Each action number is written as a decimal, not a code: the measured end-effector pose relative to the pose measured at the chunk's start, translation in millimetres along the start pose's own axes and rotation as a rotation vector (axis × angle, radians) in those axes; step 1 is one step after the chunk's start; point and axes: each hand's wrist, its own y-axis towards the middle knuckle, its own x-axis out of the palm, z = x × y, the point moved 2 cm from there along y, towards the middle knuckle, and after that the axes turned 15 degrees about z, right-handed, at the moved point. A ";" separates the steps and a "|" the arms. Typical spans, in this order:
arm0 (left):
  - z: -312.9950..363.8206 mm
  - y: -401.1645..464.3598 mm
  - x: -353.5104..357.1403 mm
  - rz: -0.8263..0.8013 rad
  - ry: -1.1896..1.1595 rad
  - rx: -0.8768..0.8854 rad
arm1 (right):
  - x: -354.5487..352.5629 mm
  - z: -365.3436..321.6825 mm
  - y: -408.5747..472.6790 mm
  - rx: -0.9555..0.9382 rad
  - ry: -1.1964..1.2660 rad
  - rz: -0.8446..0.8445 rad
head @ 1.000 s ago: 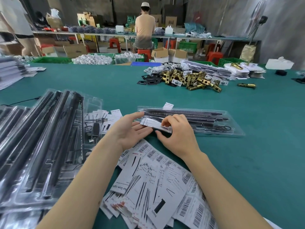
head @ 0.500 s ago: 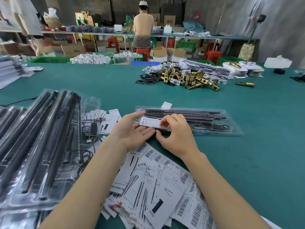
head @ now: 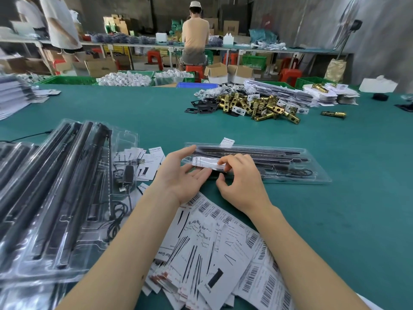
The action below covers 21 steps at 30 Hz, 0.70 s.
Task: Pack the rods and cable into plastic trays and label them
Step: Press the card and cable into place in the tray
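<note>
A clear plastic tray (head: 317,175) with black rods (head: 257,151) and a coiled cable (head: 301,172) lies across the green table in front of me. A white label card (head: 204,163) sits at the tray's left end. My left hand (head: 183,175) lies palm up, fingers straight, under and beside that end. My right hand (head: 240,177) pinches the card's right part with curled fingertips. A second card (head: 226,141) sticks up at the tray's far edge.
Stacked filled trays (head: 55,186) cover the left. Loose barcode labels (head: 223,253) are spread near me, more cards (head: 143,162) beside the stack. Brass latch parts (head: 257,106) are piled farther back. A person (head: 195,39) sits at a far bench.
My right fingers have shifted slightly along the label card and the left hand has opened flatter under the tray end. The tray has not moved.
</note>
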 end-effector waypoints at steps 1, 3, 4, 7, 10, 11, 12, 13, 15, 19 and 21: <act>-0.5 -0.4 0.9 0.000 -0.019 0.008 | -0.1 0.4 0.0 0.002 0.001 -0.002; -1.9 -0.3 1.6 0.005 -0.001 0.017 | 0.0 1.0 -0.3 0.004 -0.007 -0.006; -2.0 -0.2 1.0 0.008 0.030 0.021 | -0.2 1.0 -0.3 0.003 -0.013 -0.001; 0.3 0.4 -1.4 0.016 0.117 0.032 | -0.6 -0.2 0.4 -0.005 -0.020 0.010; 2.3 1.3 -2.2 0.019 0.119 0.030 | -1.7 -0.7 0.1 0.000 -0.023 0.024; 2.7 1.3 -2.0 0.017 0.114 0.029 | -1.8 -0.6 0.0 0.011 -0.018 0.036; 2.9 1.5 -1.4 0.018 0.109 0.028 | -1.9 -0.4 -0.3 0.024 -0.011 0.049; 3.3 1.9 -1.1 0.024 0.104 0.029 | -1.8 -0.2 -0.5 0.034 -0.004 0.057; 4.3 2.4 -1.6 0.035 0.102 0.026 | -1.4 0.5 -0.8 0.038 -0.009 0.049; 5.1 0.3 -6.0 0.002 0.110 0.016 | -0.8 2.1 -1.2 0.028 -0.033 0.018; 6.2 -1.2 -5.8 -0.013 0.099 0.032 | -0.3 2.7 -1.1 0.024 -0.044 0.006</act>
